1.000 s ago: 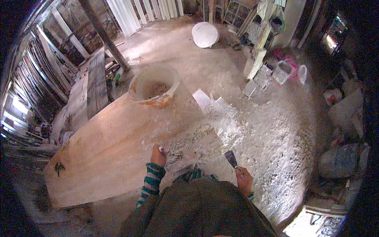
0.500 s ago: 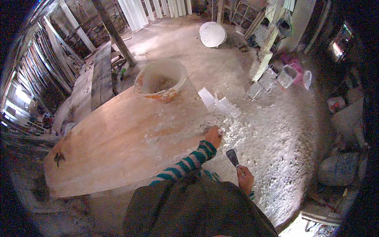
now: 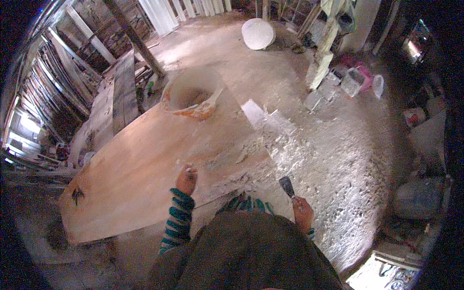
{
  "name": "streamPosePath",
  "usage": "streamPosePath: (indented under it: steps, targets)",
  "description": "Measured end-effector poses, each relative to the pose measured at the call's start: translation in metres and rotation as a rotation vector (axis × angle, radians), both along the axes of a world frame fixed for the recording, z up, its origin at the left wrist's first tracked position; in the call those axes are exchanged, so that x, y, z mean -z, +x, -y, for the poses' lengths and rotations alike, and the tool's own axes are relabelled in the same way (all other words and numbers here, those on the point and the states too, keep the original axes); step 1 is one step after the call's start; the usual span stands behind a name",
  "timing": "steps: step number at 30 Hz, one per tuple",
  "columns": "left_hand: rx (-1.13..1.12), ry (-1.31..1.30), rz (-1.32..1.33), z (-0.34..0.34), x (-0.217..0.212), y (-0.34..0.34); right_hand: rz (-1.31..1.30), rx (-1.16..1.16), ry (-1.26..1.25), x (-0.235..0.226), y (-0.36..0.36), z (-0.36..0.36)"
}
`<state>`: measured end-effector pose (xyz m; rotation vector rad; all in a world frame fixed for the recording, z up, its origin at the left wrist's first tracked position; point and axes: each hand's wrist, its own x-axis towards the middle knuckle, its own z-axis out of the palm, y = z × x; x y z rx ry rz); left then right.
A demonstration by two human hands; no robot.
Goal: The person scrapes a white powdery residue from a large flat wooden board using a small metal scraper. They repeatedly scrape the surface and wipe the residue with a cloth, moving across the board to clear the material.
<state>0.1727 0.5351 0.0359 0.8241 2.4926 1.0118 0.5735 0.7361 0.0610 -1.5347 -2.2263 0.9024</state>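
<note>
My right hand (image 3: 303, 213) grips the handle of a putty knife (image 3: 286, 185), its dark flat blade pointing up and away over the white-dusted floor. Above the large tan wooden board (image 3: 140, 159) is my left hand (image 3: 186, 180), its fingers curled together. Something small and pale may be at the fingertips, too blurred to name. Crumbly white flakes (image 3: 246, 179) lie along the board's near right edge. Toward the board's far end stands a whitish bucket (image 3: 193, 112) with orange-brown smears on its side.
Pale flat pieces (image 3: 263, 116) lie beside the board's far right corner. A white round tub (image 3: 258, 34) rests on the floor farther back. Clear containers (image 3: 352, 81) and pink plastic (image 3: 362, 72) sit at right. A wooden post (image 3: 135, 41) stands behind the bucket.
My left hand has swept left from the flakes at the board's right edge to above its middle. My right hand keeps the putty knife in nearly the same place.
</note>
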Motion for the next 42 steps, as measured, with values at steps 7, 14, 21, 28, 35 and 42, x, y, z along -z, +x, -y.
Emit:
streamPosePath:
  steps: [7,14,21,28,35,42]
  targets:
    - [-0.101,-0.435,-0.142,0.065,-0.003,0.049,-0.172,-0.075,-0.071,-0.005,-0.021,-0.006]
    - [0.069,-0.118,-0.015,-0.079,0.007,0.116,-0.158,-0.099,-0.061,-0.011,-0.026,-0.006]
    - [0.287,0.117,0.042,-0.218,0.006,0.136,-0.136,0.016,-0.121,-0.028,-0.008,0.004]
    - [0.221,0.711,0.612,-0.250,0.091,0.094,-0.073,0.067,-0.054,-0.032,0.014,0.010]
    - [0.278,0.005,0.047,-0.095,0.022,0.064,-0.166,0.113,-0.042,-0.022,0.040,0.015]
    - [0.226,0.135,-0.054,-0.157,0.002,0.153,-0.175,0.118,-0.110,-0.028,0.027,0.010]
